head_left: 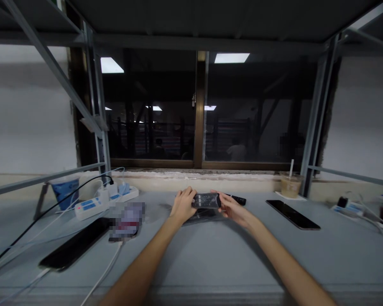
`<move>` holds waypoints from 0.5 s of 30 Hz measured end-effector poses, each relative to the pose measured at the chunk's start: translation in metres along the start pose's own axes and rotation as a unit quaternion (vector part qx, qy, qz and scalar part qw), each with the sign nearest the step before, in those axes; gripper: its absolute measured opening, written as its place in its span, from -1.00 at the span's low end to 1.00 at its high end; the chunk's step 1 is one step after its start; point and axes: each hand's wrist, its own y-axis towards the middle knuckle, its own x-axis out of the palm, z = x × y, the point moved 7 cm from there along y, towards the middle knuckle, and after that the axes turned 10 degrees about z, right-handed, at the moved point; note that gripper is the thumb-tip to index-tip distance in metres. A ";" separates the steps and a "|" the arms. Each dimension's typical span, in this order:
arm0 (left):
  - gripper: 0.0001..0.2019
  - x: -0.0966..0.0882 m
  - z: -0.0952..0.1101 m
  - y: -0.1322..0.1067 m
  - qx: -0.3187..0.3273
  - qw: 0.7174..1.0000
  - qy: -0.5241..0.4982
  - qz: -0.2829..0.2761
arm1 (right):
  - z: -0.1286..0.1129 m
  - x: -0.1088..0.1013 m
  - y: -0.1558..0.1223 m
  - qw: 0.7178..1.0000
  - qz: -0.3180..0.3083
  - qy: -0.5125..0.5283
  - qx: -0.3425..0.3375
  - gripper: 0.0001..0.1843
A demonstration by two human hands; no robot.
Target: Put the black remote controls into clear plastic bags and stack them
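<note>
Above the middle of the grey table, a small dark oblong object with a glossy face and a few pale spots is held between both hands. My left hand closes on its left end. The fingers and thumb of my right hand pinch its right end. Just below it lies a dark, thin, shiny sheet-like thing, partly covered by the hands; its kind is unclear. Behind my right hand rests a black remote control, its left part hidden.
At left are a white power strip with cables, a blue cup, a black phone and a second phone, both plugged in. To the right lie another phone and a drink cup with straw. Metal posts flank the table.
</note>
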 end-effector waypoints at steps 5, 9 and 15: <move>-0.81 0.002 0.011 -0.001 0.034 0.999 0.001 -0.005 | 0.004 -0.002 0.004 0.997 0.034 -0.058 -0.028 -0.53; -0.74 0.003 0.020 -0.002 0.054 0.998 -0.008 -0.018 | 0.006 -0.003 0.007 0.992 0.051 -0.106 -0.046 -0.49; -0.60 0.005 0.031 -0.004 0.065 0.997 -0.026 -0.034 | 0.001 -0.003 0.006 0.982 0.099 -0.149 -0.053 -0.48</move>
